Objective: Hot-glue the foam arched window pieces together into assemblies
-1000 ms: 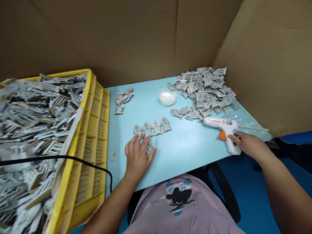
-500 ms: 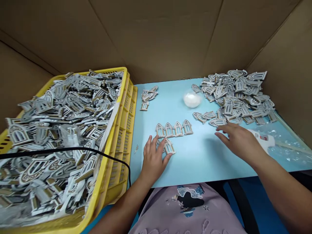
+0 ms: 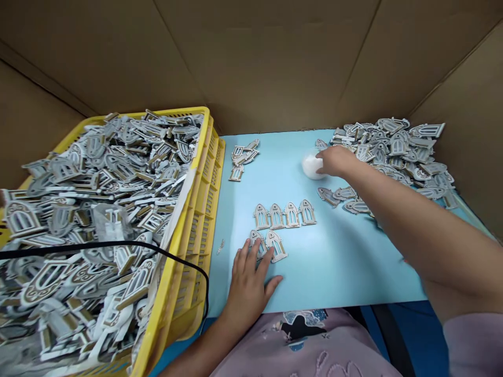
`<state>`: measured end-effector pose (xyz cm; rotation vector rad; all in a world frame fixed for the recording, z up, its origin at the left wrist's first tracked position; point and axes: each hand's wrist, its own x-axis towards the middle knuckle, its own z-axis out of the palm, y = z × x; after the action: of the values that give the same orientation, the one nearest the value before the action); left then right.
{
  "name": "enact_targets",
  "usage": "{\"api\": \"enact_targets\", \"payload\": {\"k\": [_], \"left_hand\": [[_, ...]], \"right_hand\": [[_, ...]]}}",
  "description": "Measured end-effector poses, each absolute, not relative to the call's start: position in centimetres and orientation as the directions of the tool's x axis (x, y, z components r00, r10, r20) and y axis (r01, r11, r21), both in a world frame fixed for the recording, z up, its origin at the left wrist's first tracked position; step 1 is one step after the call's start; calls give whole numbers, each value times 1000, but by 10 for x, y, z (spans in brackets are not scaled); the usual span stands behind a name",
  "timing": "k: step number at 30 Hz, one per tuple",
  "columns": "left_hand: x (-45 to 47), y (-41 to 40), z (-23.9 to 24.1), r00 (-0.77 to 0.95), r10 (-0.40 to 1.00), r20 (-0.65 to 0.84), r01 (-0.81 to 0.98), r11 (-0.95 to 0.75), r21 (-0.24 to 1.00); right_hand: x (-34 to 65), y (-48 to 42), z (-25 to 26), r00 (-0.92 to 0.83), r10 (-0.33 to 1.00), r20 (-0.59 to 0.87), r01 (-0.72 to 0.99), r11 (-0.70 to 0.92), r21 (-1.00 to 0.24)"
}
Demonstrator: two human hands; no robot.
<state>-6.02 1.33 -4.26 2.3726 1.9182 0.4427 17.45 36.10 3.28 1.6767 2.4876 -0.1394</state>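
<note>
My left hand (image 3: 249, 280) rests on the blue tabletop with its fingers spread, holding nothing. Its fingertips touch or cover the lower part of a small arched window piece (image 3: 258, 242). A second arched window piece (image 3: 277, 246) stands right beside it, close to my index finger. Above these, several matching white-and-gold arched pieces (image 3: 276, 215) form a straight row. My right hand (image 3: 337, 159) has its fingers at the right side of a small clear bowl with white contents (image 3: 312, 165). The fingertips are blurred and partly hidden, so whether they hold anything cannot be made out.
A yellow crate (image 3: 214, 157) heaped with window pieces fills the left, a black cable (image 3: 157, 247) crossing it. At the back right lies a large pile of window pieces (image 3: 396, 144); a small cluster (image 3: 244, 154) sits at the back left. Cardboard walls (image 3: 275, 68) enclose the table.
My right hand has moved forward and left, from beside the pile to the bowl. My left hand has slid down slightly, uncovering more of the two lower window pieces.
</note>
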Motion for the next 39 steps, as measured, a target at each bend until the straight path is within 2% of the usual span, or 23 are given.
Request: {"api": "enact_targets", "payload": {"k": [5, 10, 15, 20, 23, 25, 28, 29, 31, 32, 34, 39], "left_hand": [[-57, 13, -42, 301, 936, 183, 918, -337, 210], [-45, 17, -40, 343, 922, 178, 903, -376, 209], [-34, 22, -38, 355, 916, 185, 894, -391, 220], [-27, 29, -39, 333, 929, 162, 898, -365, 246], [-27, 37, -36, 293, 942, 166, 883, -333, 330], [-29, 45, -27, 245, 953, 179, 841, -301, 449], [-29, 59, -5, 97, 984, 148, 647, -175, 742], [-28, 63, 3, 36, 994, 103, 528, -107, 842], [-23, 71, 18, -19, 1000, -15, 166, 18, 986], [-21, 73, 23, 2, 998, -65, 3, 65, 998], [-17, 76, 31, 44, 987, -152, -166, 157, 973], [-15, 74, 33, -72, 969, -237, -226, 216, 950]], "right_hand": [[165, 369, 40, -374, 884, -281, 918, 397, 25], [176, 360, 61, -377, 880, -288, 925, 370, -81], [185, 349, 69, -352, 906, -235, 923, 294, -250], [196, 347, 68, -238, 950, -203, 882, 124, -454], [200, 332, 72, -204, 954, -218, 779, 23, -626], [197, 310, 75, -231, 943, -237, 669, -23, -743], [184, 258, 76, -344, 897, -279, 493, -80, -866], [179, 238, 76, -385, 875, -294, 450, -100, -887], [168, 201, 75, -441, 846, -300, 389, -121, -913], [163, 184, 74, -450, 845, -288, 375, -114, -920], [155, 158, 72, -431, 872, -233, 364, -68, -929], [147, 126, 60, -356, 928, -110, 344, 21, -939]]}}
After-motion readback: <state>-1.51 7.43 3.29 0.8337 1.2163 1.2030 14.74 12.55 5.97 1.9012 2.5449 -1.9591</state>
